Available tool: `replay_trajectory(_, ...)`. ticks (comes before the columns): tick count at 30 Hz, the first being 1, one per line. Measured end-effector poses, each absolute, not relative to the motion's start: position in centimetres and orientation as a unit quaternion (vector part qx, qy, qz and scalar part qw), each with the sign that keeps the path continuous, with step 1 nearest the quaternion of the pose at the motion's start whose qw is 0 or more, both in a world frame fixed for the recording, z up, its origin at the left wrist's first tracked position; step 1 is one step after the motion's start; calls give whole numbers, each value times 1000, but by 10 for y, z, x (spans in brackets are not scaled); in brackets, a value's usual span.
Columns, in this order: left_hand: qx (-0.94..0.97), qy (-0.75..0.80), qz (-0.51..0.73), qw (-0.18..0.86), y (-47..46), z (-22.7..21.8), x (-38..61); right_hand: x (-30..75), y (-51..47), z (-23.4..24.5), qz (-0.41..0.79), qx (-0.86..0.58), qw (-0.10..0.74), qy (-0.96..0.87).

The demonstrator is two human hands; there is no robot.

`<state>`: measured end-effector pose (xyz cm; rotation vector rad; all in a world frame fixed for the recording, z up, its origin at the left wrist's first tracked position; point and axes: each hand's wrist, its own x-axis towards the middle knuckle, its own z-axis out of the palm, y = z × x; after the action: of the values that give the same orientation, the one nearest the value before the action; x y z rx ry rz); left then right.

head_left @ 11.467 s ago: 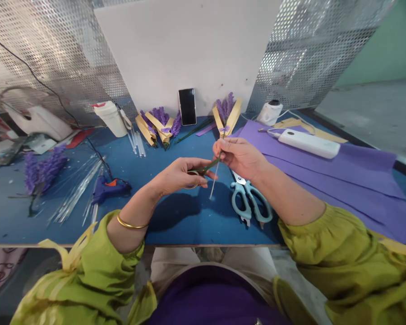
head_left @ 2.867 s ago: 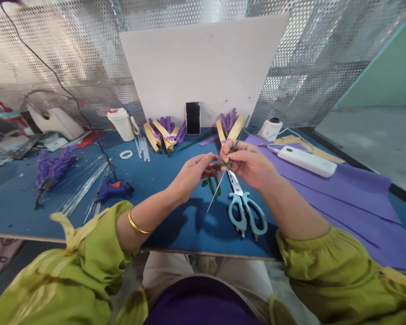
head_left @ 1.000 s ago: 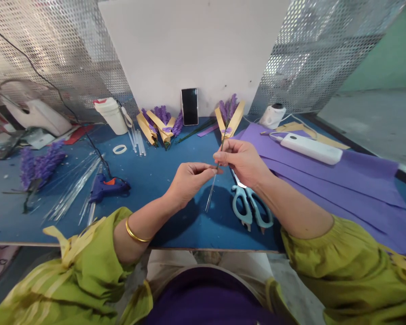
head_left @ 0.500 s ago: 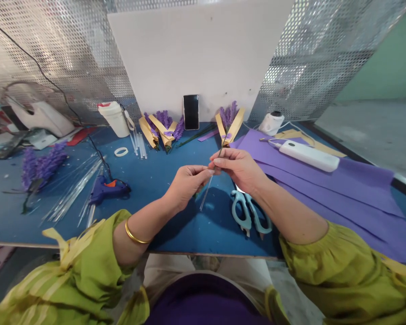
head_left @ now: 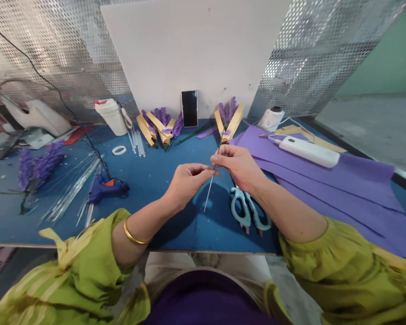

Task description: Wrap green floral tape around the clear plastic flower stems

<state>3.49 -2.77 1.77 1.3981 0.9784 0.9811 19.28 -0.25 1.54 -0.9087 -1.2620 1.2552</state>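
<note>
Both hands meet over the middle of the blue table [head_left: 162, 216] on a thin stick [head_left: 208, 195] whose upper part is wrapped in green. My right hand [head_left: 238, 166] is closed around the wrapped upper part. My left hand [head_left: 186, 183] pinches the stick just below it. The bare pale lower end hangs down toward the table. Teal-handled scissors [head_left: 248, 212] lie on the table just under my right wrist.
Purple foam sheets [head_left: 328, 180] and a white power bank [head_left: 307, 151] cover the right side. A blue glue gun [head_left: 103, 188], clear glue sticks [head_left: 67, 194] and purple flower bunches [head_left: 37, 167] lie left. A white jar [head_left: 111, 117], tape ring [head_left: 119, 150], phone [head_left: 188, 108] and finished flowers [head_left: 228, 117] stand at the back.
A green tape roll seen in my left hand 11.5 s ago is gone from it. Since a second ago both hands have stayed on the stick, barely shifting.
</note>
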Motion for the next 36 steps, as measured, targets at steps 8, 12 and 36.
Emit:
replay_trajectory(8,564,367,434,600,-25,14,33,194,-3,20,599,-350,511,-508)
replay_trajectory(12,580,390,409,587,-25,16,33,193,-3,17,580,-360,526,-508)
replay_trajectory(36,601,403,386,573,-24,15,35,195,-1,18,517,-378,535,-551)
